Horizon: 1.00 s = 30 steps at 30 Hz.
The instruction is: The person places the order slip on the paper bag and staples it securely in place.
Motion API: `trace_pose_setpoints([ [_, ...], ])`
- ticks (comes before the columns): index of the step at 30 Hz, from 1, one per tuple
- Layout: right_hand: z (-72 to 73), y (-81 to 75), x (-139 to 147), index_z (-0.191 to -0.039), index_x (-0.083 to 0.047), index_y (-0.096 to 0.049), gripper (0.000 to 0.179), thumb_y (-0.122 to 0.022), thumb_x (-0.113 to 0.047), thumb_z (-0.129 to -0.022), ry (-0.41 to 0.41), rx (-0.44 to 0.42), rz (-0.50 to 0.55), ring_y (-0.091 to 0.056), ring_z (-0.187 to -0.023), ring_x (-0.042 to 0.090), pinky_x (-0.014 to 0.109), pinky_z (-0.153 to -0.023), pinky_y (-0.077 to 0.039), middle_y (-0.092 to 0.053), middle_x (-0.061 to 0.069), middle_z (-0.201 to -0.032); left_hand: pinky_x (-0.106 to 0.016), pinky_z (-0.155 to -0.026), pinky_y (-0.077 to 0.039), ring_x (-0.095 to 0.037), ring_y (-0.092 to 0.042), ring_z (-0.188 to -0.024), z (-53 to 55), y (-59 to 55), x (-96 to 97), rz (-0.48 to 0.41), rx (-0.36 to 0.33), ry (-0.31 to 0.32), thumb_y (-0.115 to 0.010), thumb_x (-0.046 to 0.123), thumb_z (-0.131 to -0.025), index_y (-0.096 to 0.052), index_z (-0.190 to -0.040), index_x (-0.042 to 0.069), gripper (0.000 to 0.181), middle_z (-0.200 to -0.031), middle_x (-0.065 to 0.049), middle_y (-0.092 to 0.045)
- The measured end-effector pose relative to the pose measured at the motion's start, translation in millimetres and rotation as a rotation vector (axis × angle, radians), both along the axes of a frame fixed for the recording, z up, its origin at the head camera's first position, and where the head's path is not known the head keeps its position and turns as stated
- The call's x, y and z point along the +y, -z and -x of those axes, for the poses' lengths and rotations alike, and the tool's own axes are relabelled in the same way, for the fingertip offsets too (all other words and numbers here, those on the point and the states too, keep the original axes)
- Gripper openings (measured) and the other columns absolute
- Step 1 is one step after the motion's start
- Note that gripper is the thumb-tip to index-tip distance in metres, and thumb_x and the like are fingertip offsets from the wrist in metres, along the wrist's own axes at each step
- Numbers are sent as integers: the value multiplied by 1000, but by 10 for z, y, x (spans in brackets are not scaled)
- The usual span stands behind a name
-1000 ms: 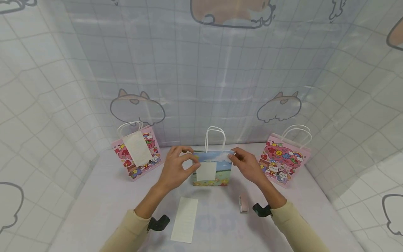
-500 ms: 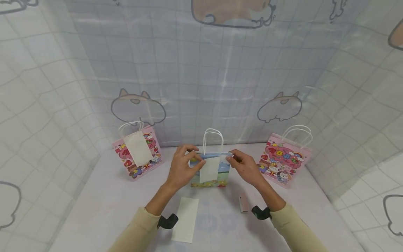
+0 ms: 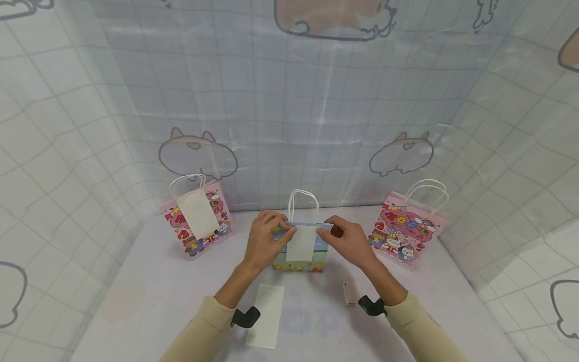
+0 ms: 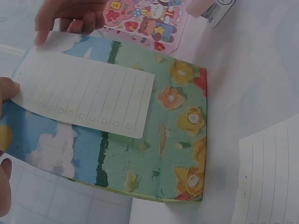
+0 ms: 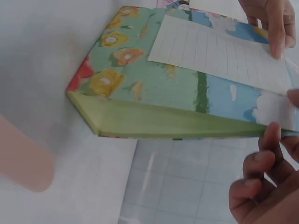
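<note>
A small paper gift bag (image 3: pixel 298 265) with a painted flower meadow and white handles stands at the middle back. Against its front lies a lined white paper sheet (image 3: pixel 300 245), its top edge level with the bag's rim; the left wrist view shows checkboxes along one side of the sheet (image 4: pixel 93 95). My left hand (image 3: pixel 266 242) pinches the sheet's top left corner against the rim, thumb in front. At the top right corner, my right hand (image 3: pixel 349 241) pinches sheet and rim likewise. Its other fingers (image 5: pixel 259 163) are curled behind the bag.
A pink cartoon bag (image 3: pixel 221 201) with a white sheet (image 3: pixel 198 213) on its front stands left. Another pink bag (image 3: pixel 407 229) stands right. Nearer lie a loose lined sheet (image 3: pixel 267 317) and a small pink stapler-like object (image 3: pixel 349 293).
The sheet has moved up to the bag's rim. My left hand has shifted right with it, and my right thumb has slid left onto its corner. The bag has come slightly nearer.
</note>
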State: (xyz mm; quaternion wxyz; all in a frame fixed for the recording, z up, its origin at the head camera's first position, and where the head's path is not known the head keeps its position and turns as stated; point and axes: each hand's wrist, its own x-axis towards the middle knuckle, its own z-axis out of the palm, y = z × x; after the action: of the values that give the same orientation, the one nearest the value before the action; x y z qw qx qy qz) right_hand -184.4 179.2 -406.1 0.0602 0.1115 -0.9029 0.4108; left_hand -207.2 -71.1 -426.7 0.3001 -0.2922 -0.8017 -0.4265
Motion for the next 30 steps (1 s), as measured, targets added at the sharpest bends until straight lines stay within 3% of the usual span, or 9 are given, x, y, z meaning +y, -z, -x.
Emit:
trace_pose_setpoints([
  [8,6,4,-83,-104,-22,-71,36,-65,-57,-93,86,59,-100,-50,-60,17,31,-51,-39,-57,-4,-68,-44,-91,-45,-23,-59,-99,-4,15,7,-17,-36,-5,-80,22,-88,-67,-80,16,17,-102,-2,-70],
  [19,6,-28,-112,-101,-21,-72,35,-66,-55,-93,95,83,-145,-51,-61,16,32,-52,-41,-58,-6,-67,-42,-88,-46,-20,-62,-94,19,35,12,-50,-32,-15,-82,20,-85,-63,-82,15,20,-96,1,-70],
  [24,10,-21,-110,-99,-22,-72,38,-64,-59,-93,98,72,-135,-50,-61,16,32,-52,-40,-58,-6,-67,-42,-90,-49,-18,-66,-94,18,45,13,-76,-101,-7,-81,20,-87,-56,-85,15,25,-97,2,-70],
  [30,16,-16,-103,-100,-22,-73,39,-63,-59,-93,94,82,-133,-51,-62,16,32,-53,-41,-58,-6,-67,-44,-85,-50,-20,-67,-103,-3,27,12,-123,-233,6,-80,24,-88,-56,-108,14,33,-105,1,-70],
])
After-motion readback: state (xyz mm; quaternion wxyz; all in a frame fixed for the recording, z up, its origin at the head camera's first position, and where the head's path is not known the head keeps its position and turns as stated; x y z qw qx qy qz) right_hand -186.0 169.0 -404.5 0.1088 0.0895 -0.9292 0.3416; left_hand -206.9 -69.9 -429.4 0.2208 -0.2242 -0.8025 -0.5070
